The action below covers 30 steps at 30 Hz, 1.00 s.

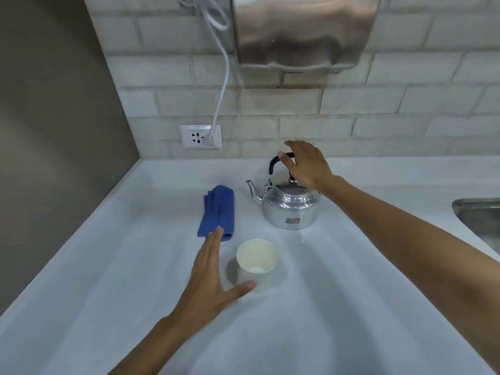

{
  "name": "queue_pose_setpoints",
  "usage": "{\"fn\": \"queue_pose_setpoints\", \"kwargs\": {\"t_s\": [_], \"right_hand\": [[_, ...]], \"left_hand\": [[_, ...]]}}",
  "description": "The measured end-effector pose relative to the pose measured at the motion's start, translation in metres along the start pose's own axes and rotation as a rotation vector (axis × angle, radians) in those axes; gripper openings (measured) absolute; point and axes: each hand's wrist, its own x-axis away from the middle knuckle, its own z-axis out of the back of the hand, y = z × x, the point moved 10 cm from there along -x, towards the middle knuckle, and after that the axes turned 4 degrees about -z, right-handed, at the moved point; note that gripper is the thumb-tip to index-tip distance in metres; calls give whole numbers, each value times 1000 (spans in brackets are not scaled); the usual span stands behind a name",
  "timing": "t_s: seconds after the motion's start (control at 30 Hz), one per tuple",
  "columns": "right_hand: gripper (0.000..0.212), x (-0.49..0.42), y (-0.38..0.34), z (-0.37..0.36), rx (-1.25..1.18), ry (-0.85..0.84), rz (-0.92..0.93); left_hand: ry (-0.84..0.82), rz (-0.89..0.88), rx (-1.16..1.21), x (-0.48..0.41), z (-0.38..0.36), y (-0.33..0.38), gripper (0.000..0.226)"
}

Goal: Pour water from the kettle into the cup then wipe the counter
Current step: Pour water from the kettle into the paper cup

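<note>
A shiny metal kettle (289,205) with a black handle stands on the white counter (108,266), spout pointing left. My right hand (304,163) hovers at the handle's top, fingers apart and curved over it without closing. A white cup (257,256) stands upright in front of the kettle. My left hand (209,269) is open just left of the cup, thumb reaching under its near side, fingertips overlapping the near end of a folded blue cloth (218,209).
A steel sink (479,215) is set in the counter at the right edge. A wall socket (200,136) with a white cable plugged in sits on the tiled back wall. A steel dispenser (303,33) hangs above the kettle. A grey wall closes the left side.
</note>
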Motion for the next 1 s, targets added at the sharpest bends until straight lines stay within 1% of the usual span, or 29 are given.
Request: {"fn": "queue_pose_setpoints", "kwargs": {"t_s": [0.1, 0.17, 0.23, 0.37, 0.43, 0.5, 0.77, 0.87, 1.0], "right_hand": [[49, -10, 6, -6, 45, -8, -38], [47, -14, 4, -6, 99, 18, -26], [49, -19, 4, -6, 103, 28, -18], [59, -31, 19, -10, 54, -35, -137], [66, -38, 26, -11, 32, -37, -190], [68, -42, 29, -10, 21, -18, -218], [52, -37, 28, -2, 10, 51, -236], [50, -30, 27, 1, -6, 51, -221], [53, -16, 15, 22, -16, 113, -125]], "left_hand": [[-88, 108, 139, -2, -21, -10, 109], [-114, 130, 213, -4, -33, -11, 107], [-107, 148, 286, -9, -40, -12, 105], [-86, 178, 393, -16, -51, -14, 97], [-78, 201, 420, -17, -54, -16, 92], [-67, 224, 435, -18, -56, -19, 87], [-12, 247, 407, -22, -61, -26, 76], [-7, 280, 411, -20, -65, -31, 70], [-10, 283, 426, -20, -66, -32, 73]]}}
